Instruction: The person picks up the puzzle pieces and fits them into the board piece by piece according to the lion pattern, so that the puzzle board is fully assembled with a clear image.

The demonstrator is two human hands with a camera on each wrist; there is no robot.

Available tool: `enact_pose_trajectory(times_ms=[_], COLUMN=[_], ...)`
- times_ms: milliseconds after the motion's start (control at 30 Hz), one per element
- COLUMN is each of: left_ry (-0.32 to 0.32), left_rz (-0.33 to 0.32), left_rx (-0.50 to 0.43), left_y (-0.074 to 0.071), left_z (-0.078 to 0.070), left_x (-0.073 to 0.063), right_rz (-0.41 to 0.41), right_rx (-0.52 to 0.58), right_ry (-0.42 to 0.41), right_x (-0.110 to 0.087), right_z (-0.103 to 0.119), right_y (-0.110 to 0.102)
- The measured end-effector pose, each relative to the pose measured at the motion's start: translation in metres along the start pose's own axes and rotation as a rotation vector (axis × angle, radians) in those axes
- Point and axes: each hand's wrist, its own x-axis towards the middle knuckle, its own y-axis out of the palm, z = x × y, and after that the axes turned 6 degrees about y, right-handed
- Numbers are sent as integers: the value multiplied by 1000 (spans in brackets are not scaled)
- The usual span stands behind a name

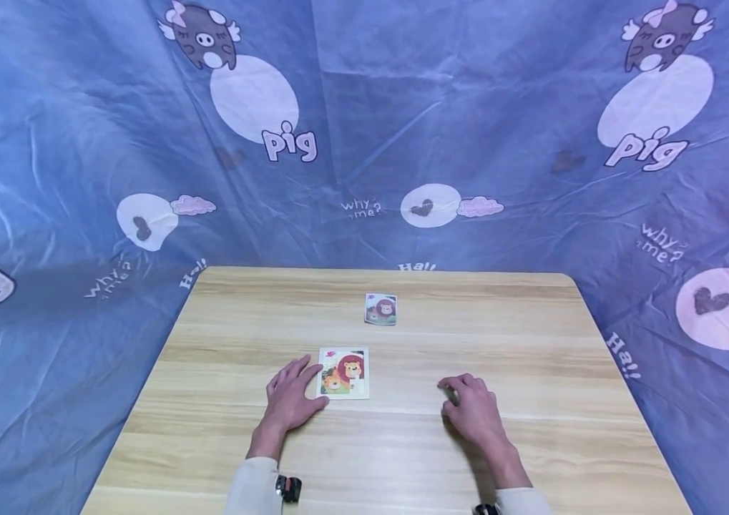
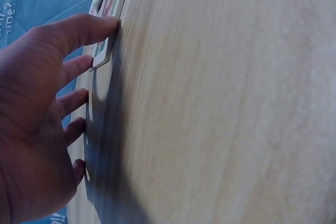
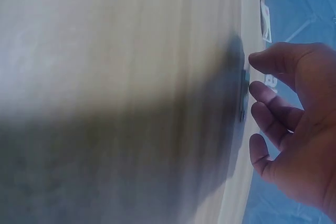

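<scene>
A small framed puzzle board point(image 1: 343, 373) with a lion picture lies flat on the table; a pale patch shows at its lower right. My left hand point(image 1: 293, 397) rests at the board's left side, thumb at the lower left corner and index finger along the left edge. In the left wrist view, the thumb and index finger of the left hand point(image 2: 42, 93) touch the puzzle board point(image 2: 108, 35). Over a thin, dark greenish flat piece point(image 1: 453, 395) hovers my right hand point(image 1: 475, 411), its fingers bent loosely. The right wrist view shows fingertips close above the thin piece point(image 3: 243, 95).
Farther back on the wooden table point(image 1: 499, 307) lies a small card point(image 1: 380, 309) with a similar lion picture. Blue printed cloth point(image 1: 364, 129) hangs behind the table and along both sides.
</scene>
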Motion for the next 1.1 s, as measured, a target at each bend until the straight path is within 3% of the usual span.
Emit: enact_pose_trajectory(times_ms=[300,700,1100], left_ry=[4,12,1], left_rz=[0,-5,4], left_rx=[-5,-9,2], left_y=[1,1,1], left_z=[-1,1,0], left_x=[0,0,2], right_rz=[-6,149,161], right_rx=[18,114,69], right_ry=[49,169,225], right_x=[-4,5,3], right_z=[-14,-23,-25], right_y=[-8,-12,-16])
